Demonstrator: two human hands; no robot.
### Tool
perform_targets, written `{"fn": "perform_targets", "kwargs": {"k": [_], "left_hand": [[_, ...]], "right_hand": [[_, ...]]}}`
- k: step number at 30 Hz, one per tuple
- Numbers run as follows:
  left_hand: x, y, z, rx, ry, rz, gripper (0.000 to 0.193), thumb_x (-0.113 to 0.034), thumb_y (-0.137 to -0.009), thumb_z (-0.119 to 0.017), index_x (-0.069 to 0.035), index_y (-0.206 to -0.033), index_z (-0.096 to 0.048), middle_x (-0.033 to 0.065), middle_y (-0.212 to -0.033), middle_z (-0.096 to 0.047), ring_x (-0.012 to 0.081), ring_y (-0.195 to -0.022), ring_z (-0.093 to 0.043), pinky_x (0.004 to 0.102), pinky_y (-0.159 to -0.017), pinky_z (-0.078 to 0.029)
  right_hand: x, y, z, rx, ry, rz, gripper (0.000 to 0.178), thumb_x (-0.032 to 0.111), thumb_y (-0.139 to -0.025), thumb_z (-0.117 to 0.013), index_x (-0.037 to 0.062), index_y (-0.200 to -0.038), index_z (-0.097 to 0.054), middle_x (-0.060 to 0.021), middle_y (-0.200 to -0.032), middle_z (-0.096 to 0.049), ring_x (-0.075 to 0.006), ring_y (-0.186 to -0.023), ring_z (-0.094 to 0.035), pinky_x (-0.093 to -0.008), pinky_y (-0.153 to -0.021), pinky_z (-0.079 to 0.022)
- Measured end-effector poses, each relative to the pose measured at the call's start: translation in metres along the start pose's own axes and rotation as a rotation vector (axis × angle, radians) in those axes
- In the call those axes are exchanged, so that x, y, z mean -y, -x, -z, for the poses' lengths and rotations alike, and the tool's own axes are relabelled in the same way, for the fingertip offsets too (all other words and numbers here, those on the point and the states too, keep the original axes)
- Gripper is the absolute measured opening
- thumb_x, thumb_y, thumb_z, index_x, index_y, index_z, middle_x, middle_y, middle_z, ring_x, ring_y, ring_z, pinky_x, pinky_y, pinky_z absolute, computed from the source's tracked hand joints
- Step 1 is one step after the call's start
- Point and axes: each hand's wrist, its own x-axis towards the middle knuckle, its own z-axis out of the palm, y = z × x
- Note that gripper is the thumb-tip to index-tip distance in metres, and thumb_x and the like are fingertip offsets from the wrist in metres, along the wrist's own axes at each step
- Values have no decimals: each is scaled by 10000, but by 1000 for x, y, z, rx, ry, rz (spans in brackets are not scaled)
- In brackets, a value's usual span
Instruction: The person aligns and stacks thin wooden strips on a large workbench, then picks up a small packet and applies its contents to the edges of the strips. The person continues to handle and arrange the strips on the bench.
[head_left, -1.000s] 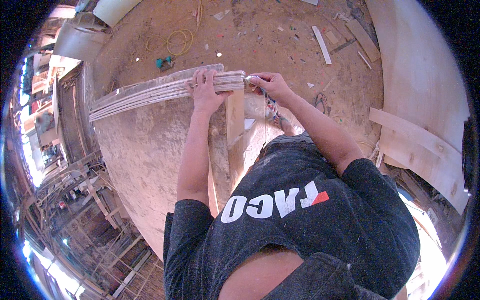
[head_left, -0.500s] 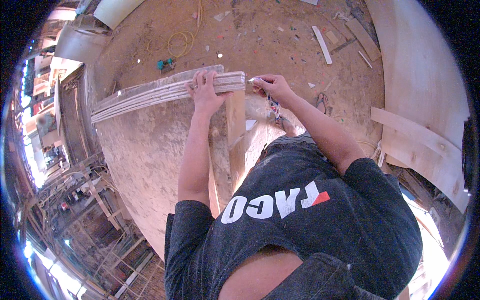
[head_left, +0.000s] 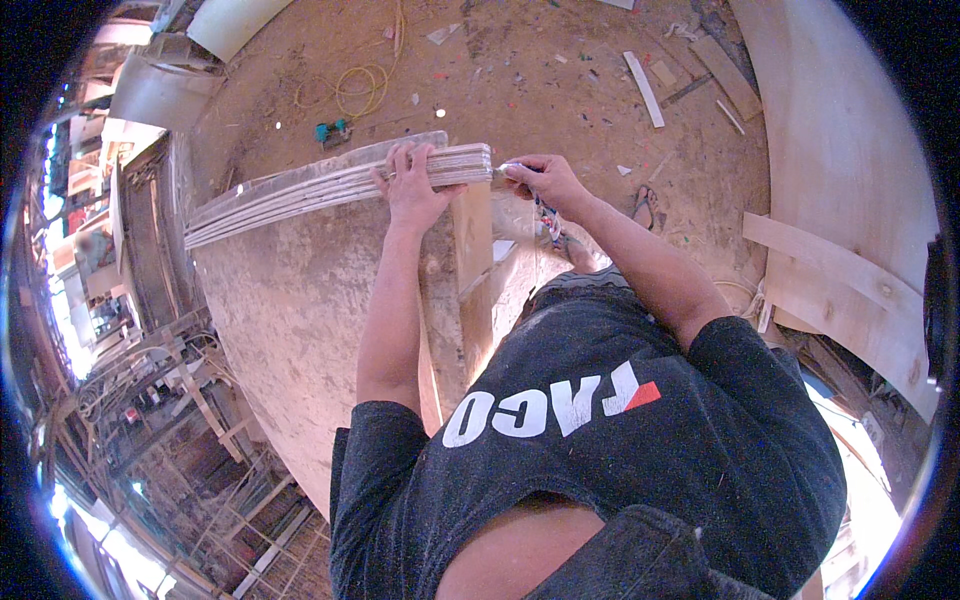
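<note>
A bundle of long, thin wooden strips (head_left: 462, 164), whitish along the edges, lies along the far edge of a worn wooden table (head_left: 310, 290). My left hand (head_left: 412, 185) is clasped over the bundle near its right end, fingers across the top and thumb along the near side. Just off that end, my right hand (head_left: 548, 182) is closed in a pinch. A small pale tip shows at its fingers against the strip ends, but what it holds is too small to make out. A patterned blue, white and red band (head_left: 549, 222) hangs below the right hand.
On the dusty floor beyond the table lie a teal power tool (head_left: 331, 130), a coiled yellow hose (head_left: 362, 90) and a white strip (head_left: 643, 90). Large pale boards (head_left: 840, 130) stand along the right. Sandalled feet show beneath my right arm. Timber clutter fills the lower left.
My right hand has shifted slightly left, bringing the pale tip up to the strip ends. My left hand keeps its place on the bundle.
</note>
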Motion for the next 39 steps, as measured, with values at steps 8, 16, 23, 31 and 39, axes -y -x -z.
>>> {"fn": "perform_targets", "kwargs": {"k": [8, 16, 23, 31, 39], "left_hand": [[1, -1, -1, -1, -24, 6, 939, -588, -642, -907, -237, -1408, -492, 83, -1530, -400, 319, -1529, -279, 771, -1189, -58], [1, 0, -3, -41, -11, -20, 939, -592, -634, -908, -241, -1405, -502, 77, -1527, -398, 325, -1527, -277, 768, -1187, -71], [2, 0, -6, -45, -10, -29, 922, -578, -639, -907, -239, -1399, -509, 75, -1517, -403, 327, -1521, -295, 763, -1191, -82], [14, -1, -11, 36, -58, -5, 958, -637, -687, -828, -245, -1489, -481, 116, -1579, -388, 358, -1547, -263, 740, -1214, -78], [0, 2, 25, 193, 41, 20, 1065, -413, -680, -869, -251, -1602, -363, 183, -1680, -249, 373, -1591, -154, 724, -1229, -21]], "right_hand": [[-9, -3, 6, 52, 40, 1, 344, 296, -1005, -709, 22, -1207, -755, -25, -953, -755, -94, -738, -647, -268, -682, -534], [-7, 7, -2, 64, -32, 57, 282, 281, -983, -741, 44, -1128, -790, -24, -909, -748, -97, -706, -634, -269, -629, -525], [-19, -1, 3, 16, 46, 25, 310, 312, -979, -731, 59, -1148, -790, -19, -923, -757, -105, -729, -653, -287, -649, -542], [-8, -7, 66, -170, 524, -63, 326, 306, -995, -699, 66, -1203, -772, 10, -845, -687, -78, -691, -585, -259, -611, -472], [36, 54, 287, -602, 429, -73, 269, 293, -981, -720, 74, -1132, -759, 12, -735, -613, -99, -606, -561, -273, -531, -450]]}}
